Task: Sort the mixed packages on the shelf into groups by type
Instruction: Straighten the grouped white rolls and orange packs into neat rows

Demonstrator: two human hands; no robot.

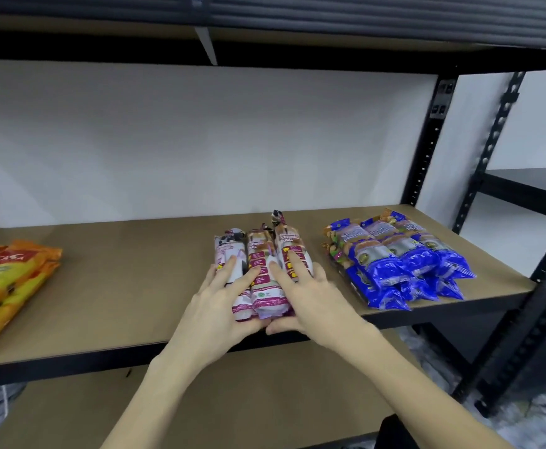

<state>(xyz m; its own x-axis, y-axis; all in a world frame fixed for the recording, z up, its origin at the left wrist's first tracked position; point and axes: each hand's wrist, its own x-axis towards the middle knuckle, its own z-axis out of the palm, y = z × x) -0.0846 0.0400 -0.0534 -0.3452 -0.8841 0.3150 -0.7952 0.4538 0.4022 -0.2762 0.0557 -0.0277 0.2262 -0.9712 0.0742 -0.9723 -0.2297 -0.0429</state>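
Observation:
Three pink-and-white roll packages [261, 251] lie side by side in the middle of the brown shelf board [129, 273], near its front edge. My left hand [219, 303] rests on the left side of this group, fingers spread over the packs. Pressing on the right side is my right hand [304, 296], thumb at the packs' near ends. Blue packages [404, 264] form a group at the right end of the shelf. Orange-and-yellow bags [6, 280] are stacked at the left end.
Black metal uprights [427, 150] frame the shelf's right side, with an upper shelf [265, 50] overhead and a lower board [265, 400] beneath. A second dark rack [530, 186] stands to the right. Bare board lies between the orange bags and the pink packs.

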